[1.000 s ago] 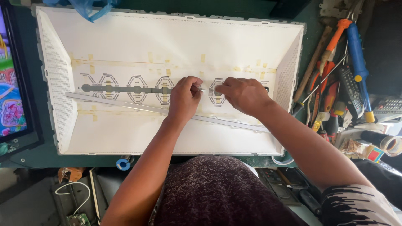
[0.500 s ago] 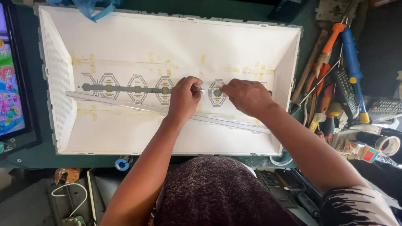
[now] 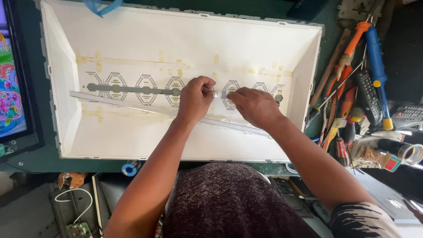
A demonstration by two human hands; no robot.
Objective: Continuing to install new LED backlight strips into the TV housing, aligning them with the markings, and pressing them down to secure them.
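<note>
Left hand: my left hand [image 3: 195,100] is curled shut, fingertips pinching the right end of the dark LED strip [image 3: 132,89] near the middle of the panel.
Right hand: my right hand [image 3: 254,105] lies knuckles up just beside the left, fingers bent down onto the strip line; whether it grips anything I cannot tell.
LED strip: thin, flat, dark grey, with round bumps along it; it lies level across the back panel's floor, over printed hexagon outlines.
Back panel: a shallow white tray-shaped television back panel [image 3: 185,39], matte, with sloping side walls and yellowish tape patches in a row above the strip.
Loose strip: a long pale metal strip [image 3: 132,107] lies slantwise below the dark one, passing under both wrists.
Bench: a dark green bench [image 3: 31,158] carries the panel.
Tools: right of the panel, a heap of screwdrivers [image 3: 374,61] with orange, blue and red handles, a black remote control [image 3: 369,99], and a clear tape roll [image 3: 410,153].
Left edge: a lit screen [image 3: 11,101] showing bright colours.
Front edge: a small blue tape roll [image 3: 129,169] just below the panel.
</note>
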